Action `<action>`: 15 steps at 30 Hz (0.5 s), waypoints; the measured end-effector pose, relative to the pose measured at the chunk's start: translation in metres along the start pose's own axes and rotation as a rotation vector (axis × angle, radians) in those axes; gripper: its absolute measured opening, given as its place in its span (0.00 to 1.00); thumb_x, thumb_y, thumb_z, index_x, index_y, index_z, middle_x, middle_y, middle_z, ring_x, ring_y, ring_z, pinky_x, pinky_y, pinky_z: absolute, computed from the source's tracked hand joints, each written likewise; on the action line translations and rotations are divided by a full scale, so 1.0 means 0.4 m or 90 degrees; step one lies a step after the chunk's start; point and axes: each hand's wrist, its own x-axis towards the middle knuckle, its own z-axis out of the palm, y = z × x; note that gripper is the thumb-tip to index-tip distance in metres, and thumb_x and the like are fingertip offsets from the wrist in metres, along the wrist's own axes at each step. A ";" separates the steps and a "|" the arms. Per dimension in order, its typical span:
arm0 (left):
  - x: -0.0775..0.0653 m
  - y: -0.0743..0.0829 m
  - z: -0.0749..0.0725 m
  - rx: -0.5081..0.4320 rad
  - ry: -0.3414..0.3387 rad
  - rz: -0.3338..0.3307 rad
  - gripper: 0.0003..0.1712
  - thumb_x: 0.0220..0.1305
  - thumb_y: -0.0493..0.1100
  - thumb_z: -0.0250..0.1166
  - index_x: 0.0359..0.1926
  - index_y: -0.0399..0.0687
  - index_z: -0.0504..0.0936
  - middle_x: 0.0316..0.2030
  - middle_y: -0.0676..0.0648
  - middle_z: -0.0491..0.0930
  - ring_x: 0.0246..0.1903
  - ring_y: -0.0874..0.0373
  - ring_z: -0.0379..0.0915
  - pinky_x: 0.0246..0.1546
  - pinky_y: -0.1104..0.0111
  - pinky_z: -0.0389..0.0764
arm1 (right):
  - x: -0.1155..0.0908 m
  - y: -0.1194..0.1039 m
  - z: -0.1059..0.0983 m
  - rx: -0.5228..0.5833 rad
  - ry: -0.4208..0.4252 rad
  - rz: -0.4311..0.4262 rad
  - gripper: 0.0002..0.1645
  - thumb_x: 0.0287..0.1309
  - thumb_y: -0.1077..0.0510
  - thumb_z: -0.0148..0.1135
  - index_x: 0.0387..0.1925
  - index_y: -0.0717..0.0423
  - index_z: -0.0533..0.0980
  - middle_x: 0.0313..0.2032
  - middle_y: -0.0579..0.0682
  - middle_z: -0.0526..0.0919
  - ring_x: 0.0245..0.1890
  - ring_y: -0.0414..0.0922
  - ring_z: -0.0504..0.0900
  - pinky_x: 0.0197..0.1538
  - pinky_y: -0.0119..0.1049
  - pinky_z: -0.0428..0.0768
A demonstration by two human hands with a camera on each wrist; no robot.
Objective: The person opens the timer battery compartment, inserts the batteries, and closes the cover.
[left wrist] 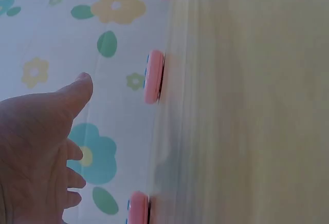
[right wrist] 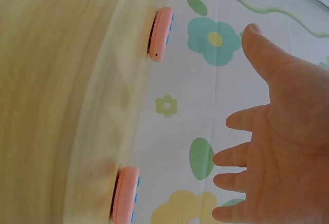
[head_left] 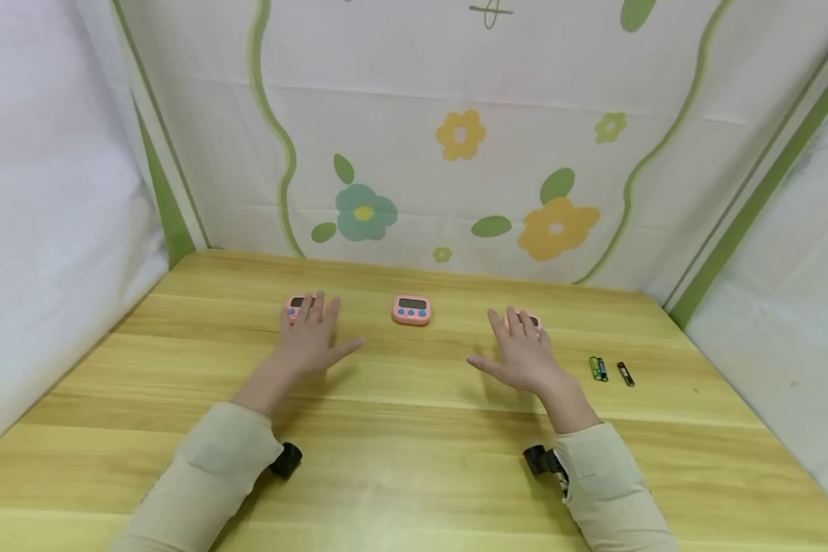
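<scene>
Three pink digital timers with dark screens and blue buttons lie in a row toward the back of the wooden table. My left hand point(head_left: 307, 341), fingers spread, hovers in front of the left timer point(head_left: 293, 313) and partly hides it. The middle timer point(head_left: 411, 310) is in full view between the hands; it also shows side-on in the left wrist view point(left wrist: 154, 76). Spread likewise, my right hand point(head_left: 524, 356) covers part of the right timer point(head_left: 534, 318). In the right wrist view, that palm point(right wrist: 288, 147) holds nothing and stands apart from the timers.
Right of the right hand lie a pair of small batteries point(head_left: 598, 369), green and dark, and a single dark battery point(head_left: 625, 374). A white cloth with printed flowers point(head_left: 414, 138) rises behind the table point(head_left: 414, 460). White cloth walls stand at both sides.
</scene>
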 end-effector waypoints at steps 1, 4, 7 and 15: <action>0.005 -0.010 -0.001 -0.002 -0.001 -0.002 0.51 0.54 0.70 0.42 0.65 0.39 0.42 0.63 0.33 0.37 0.61 0.40 0.28 0.53 0.41 0.30 | 0.002 0.001 0.000 -0.001 0.002 -0.004 0.53 0.47 0.30 0.47 0.65 0.58 0.44 0.62 0.66 0.40 0.61 0.61 0.37 0.55 0.63 0.42; 0.022 -0.041 -0.006 -0.019 0.007 -0.012 0.50 0.54 0.70 0.43 0.65 0.39 0.43 0.62 0.33 0.39 0.61 0.39 0.30 0.53 0.40 0.32 | 0.007 0.007 -0.001 0.000 0.008 -0.016 0.53 0.47 0.30 0.47 0.65 0.58 0.44 0.62 0.66 0.42 0.60 0.62 0.38 0.55 0.63 0.43; 0.038 -0.068 -0.012 -0.048 0.015 -0.021 0.49 0.55 0.68 0.44 0.65 0.39 0.43 0.62 0.32 0.41 0.60 0.39 0.33 0.52 0.39 0.34 | 0.012 0.011 0.000 0.003 0.003 -0.026 0.53 0.47 0.29 0.46 0.65 0.57 0.44 0.62 0.65 0.42 0.60 0.62 0.38 0.55 0.63 0.43; 0.067 -0.145 -0.004 -0.134 0.037 -0.040 0.45 0.56 0.61 0.52 0.64 0.36 0.48 0.60 0.31 0.48 0.58 0.37 0.43 0.52 0.40 0.46 | 0.013 0.009 0.016 0.025 -0.018 -0.055 0.53 0.48 0.29 0.45 0.65 0.57 0.45 0.62 0.66 0.44 0.60 0.62 0.41 0.54 0.64 0.45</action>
